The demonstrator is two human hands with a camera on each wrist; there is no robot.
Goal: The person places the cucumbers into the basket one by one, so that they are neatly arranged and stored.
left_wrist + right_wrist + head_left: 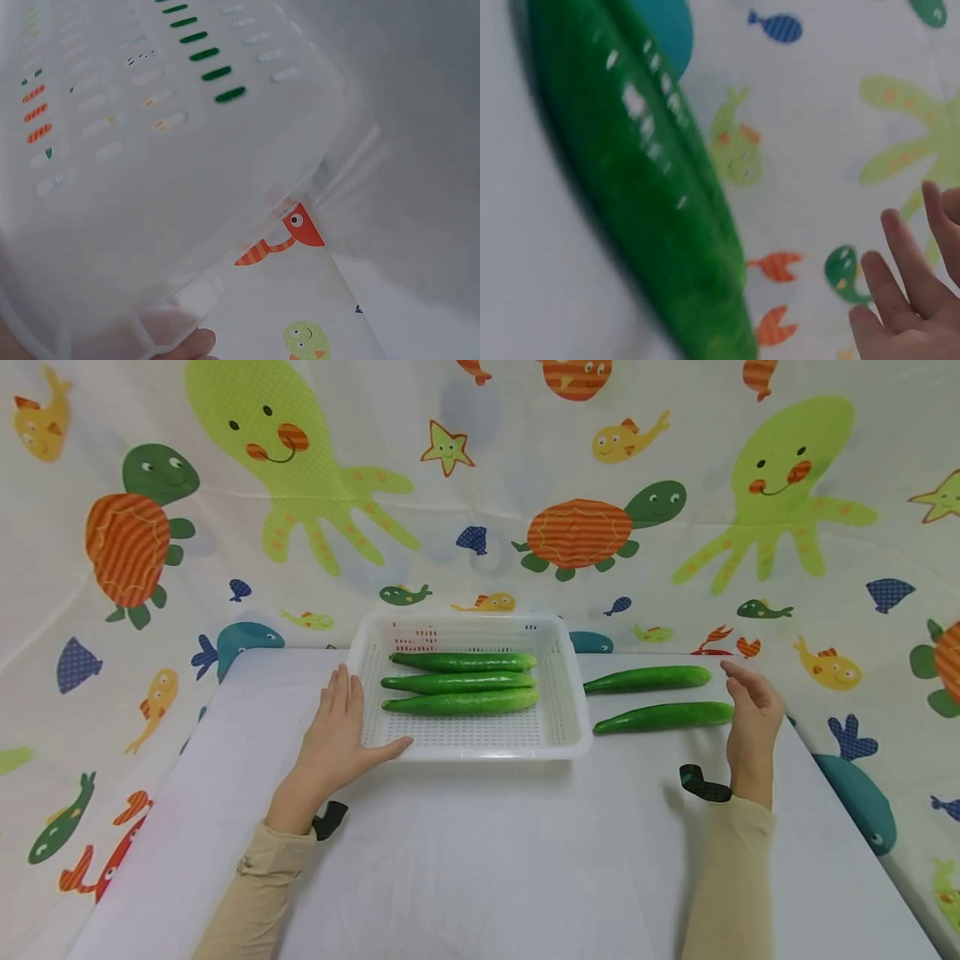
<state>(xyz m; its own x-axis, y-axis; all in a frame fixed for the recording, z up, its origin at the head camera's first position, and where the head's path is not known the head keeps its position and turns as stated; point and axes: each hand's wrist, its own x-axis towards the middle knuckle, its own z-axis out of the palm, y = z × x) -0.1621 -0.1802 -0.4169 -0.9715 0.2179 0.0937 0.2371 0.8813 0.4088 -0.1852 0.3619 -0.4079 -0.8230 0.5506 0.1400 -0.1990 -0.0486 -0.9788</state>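
A white plastic basket [468, 743] with slotted sides stands at the back of the table. Three green cucumbers [459, 702] lie side by side in it. My left hand [337, 722] rests against the basket's left side with straight fingers, the thumb reaching across the front left corner. Two more cucumbers, a rear one [648, 678] and a front one [663, 717], lie on the table right of the basket. My right hand [753, 714] is at their right ends, fingers loosely bent and holding nothing. In the right wrist view its fingers [904, 292] are apart from the cucumber [645, 180].
A white cloth covers the table [480, 860]. Behind it rises a curtain [495, 485] printed with sea animals, close to the basket's back rim. Small dark devices are worn at the left wrist [330, 820] and right wrist [705, 783].
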